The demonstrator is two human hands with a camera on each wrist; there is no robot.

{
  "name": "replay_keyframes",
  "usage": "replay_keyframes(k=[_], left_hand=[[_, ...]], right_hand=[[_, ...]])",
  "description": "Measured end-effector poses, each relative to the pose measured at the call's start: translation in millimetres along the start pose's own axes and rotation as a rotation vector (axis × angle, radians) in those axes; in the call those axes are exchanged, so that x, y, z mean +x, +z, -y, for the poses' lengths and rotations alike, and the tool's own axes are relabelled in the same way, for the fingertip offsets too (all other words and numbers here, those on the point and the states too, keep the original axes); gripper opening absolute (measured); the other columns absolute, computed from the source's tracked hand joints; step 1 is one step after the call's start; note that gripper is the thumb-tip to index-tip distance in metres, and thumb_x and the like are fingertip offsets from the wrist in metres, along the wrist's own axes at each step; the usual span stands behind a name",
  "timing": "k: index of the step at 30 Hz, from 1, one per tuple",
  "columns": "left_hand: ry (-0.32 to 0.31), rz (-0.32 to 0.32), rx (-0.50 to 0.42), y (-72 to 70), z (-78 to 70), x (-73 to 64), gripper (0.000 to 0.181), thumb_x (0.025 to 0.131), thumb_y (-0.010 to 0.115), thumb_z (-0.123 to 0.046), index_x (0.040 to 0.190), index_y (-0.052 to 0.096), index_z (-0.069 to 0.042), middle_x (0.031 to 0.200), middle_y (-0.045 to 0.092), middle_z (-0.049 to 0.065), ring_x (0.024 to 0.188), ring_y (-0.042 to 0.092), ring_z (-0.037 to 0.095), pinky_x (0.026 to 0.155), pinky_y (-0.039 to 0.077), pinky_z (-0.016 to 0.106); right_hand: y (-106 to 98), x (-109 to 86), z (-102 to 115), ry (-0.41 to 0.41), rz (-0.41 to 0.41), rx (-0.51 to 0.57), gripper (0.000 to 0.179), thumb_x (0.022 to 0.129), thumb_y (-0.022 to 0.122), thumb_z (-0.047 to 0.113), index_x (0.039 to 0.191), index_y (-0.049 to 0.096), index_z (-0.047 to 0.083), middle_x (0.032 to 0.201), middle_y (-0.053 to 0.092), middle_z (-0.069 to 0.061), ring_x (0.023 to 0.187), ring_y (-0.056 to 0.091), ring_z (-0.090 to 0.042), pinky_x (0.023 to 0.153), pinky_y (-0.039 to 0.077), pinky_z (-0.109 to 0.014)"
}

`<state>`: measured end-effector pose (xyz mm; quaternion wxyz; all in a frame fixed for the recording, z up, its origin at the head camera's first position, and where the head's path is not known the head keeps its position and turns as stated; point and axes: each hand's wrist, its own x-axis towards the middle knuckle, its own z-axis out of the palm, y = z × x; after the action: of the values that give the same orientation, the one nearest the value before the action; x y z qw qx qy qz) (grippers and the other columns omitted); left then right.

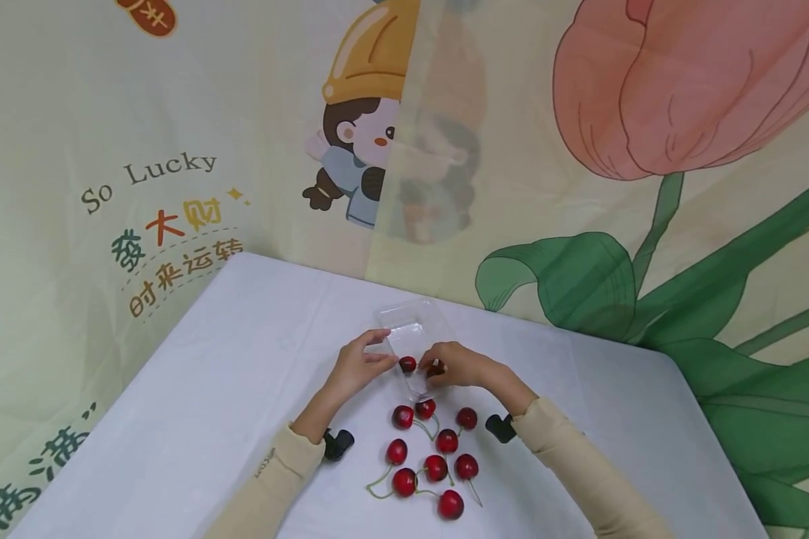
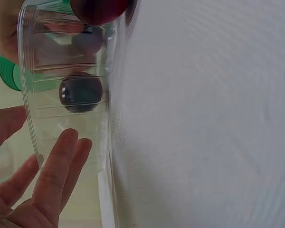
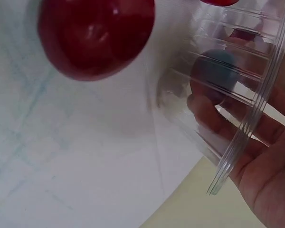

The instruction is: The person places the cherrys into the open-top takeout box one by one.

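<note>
A clear plastic box (image 1: pixel 404 333) sits on the white table with one dark red cherry (image 1: pixel 407 364) inside it. My left hand (image 1: pixel 356 368) is at the box's left side, its fingers nearly straight and its fingertips against the clear wall in the left wrist view. Over the right side, my right hand (image 1: pixel 464 364) reaches into the box and holds another cherry (image 3: pixel 213 76) by its fingertips, seen through the ribbed wall in the right wrist view. Several more red cherries (image 1: pixel 435 468) with green stems lie loose on the table in front of the box.
The white-covered table (image 1: pixel 243 359) meets a printed cloth backdrop (image 1: pixel 512 187) behind the box. Black objects (image 1: pixel 339 445) show beside both wrists. Among the loose cherries, the nearest one (image 1: pixel 450 505) lies toward the front of the table.
</note>
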<state>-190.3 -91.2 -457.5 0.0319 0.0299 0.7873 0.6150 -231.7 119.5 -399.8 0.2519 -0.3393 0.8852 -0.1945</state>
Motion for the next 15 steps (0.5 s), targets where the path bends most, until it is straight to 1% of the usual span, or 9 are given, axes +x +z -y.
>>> replay_keyframes(k=[3,6,8,11,15], left_hand=[[0.004,0.002,0.003,0.6,-0.5,-0.2,0.052,0.088,0.073,-0.012,0.136,0.053,-0.005,0.136,0.053,0.023,0.108,0.065,0.036,0.085,0.057,0.040],[0.010,0.001,0.008,0.5,-0.8,0.1,0.052,0.088,0.073,-0.012,0.136,0.053,-0.005,0.135,0.054,0.023,0.107,0.066,0.036,0.084,0.057,0.040],[0.018,-0.001,0.011,0.5,-0.1,0.7,0.052,0.088,0.073,-0.012,0.135,0.053,-0.005,0.133,0.054,0.023,0.107,0.066,0.036,0.084,0.057,0.040],[0.020,0.006,0.013,0.4,0.9,1.4,0.052,0.088,0.073,-0.012,0.135,0.053,-0.004,0.132,0.055,0.023,0.106,0.066,0.036,0.085,0.057,0.040],[0.024,0.010,0.012,-1.0,0.4,1.8,0.053,0.088,0.073,-0.012,0.136,0.053,-0.003,0.131,0.056,0.024,0.106,0.066,0.036,0.085,0.057,0.041]], right_hand=[[-1,-4.2,0,-0.003,-0.035,-0.035,0.029,0.090,0.068,0.004,0.118,0.065,-0.002,0.113,0.064,-0.017,0.096,0.060,-0.028,0.087,0.056,-0.039],[-3,-9.6,2,0.007,-0.082,-0.054,0.032,0.091,0.067,0.006,0.121,0.064,-0.002,0.117,0.063,-0.018,0.101,0.061,-0.031,0.088,0.055,-0.042],[-4,-14.1,2,0.000,-0.118,-0.070,0.032,0.091,0.068,0.007,0.122,0.064,-0.001,0.118,0.062,-0.018,0.102,0.060,-0.032,0.087,0.056,-0.043],[-7,-25.5,3,-0.024,-0.174,-0.072,0.034,0.091,0.068,0.009,0.123,0.063,0.000,0.119,0.063,-0.017,0.099,0.060,-0.030,0.079,0.057,-0.034],[-11,-50.3,10,-0.073,-0.281,-0.054,0.031,0.091,0.068,0.009,0.121,0.064,0.002,0.116,0.064,-0.014,0.091,0.060,-0.023,0.069,0.054,-0.023]])
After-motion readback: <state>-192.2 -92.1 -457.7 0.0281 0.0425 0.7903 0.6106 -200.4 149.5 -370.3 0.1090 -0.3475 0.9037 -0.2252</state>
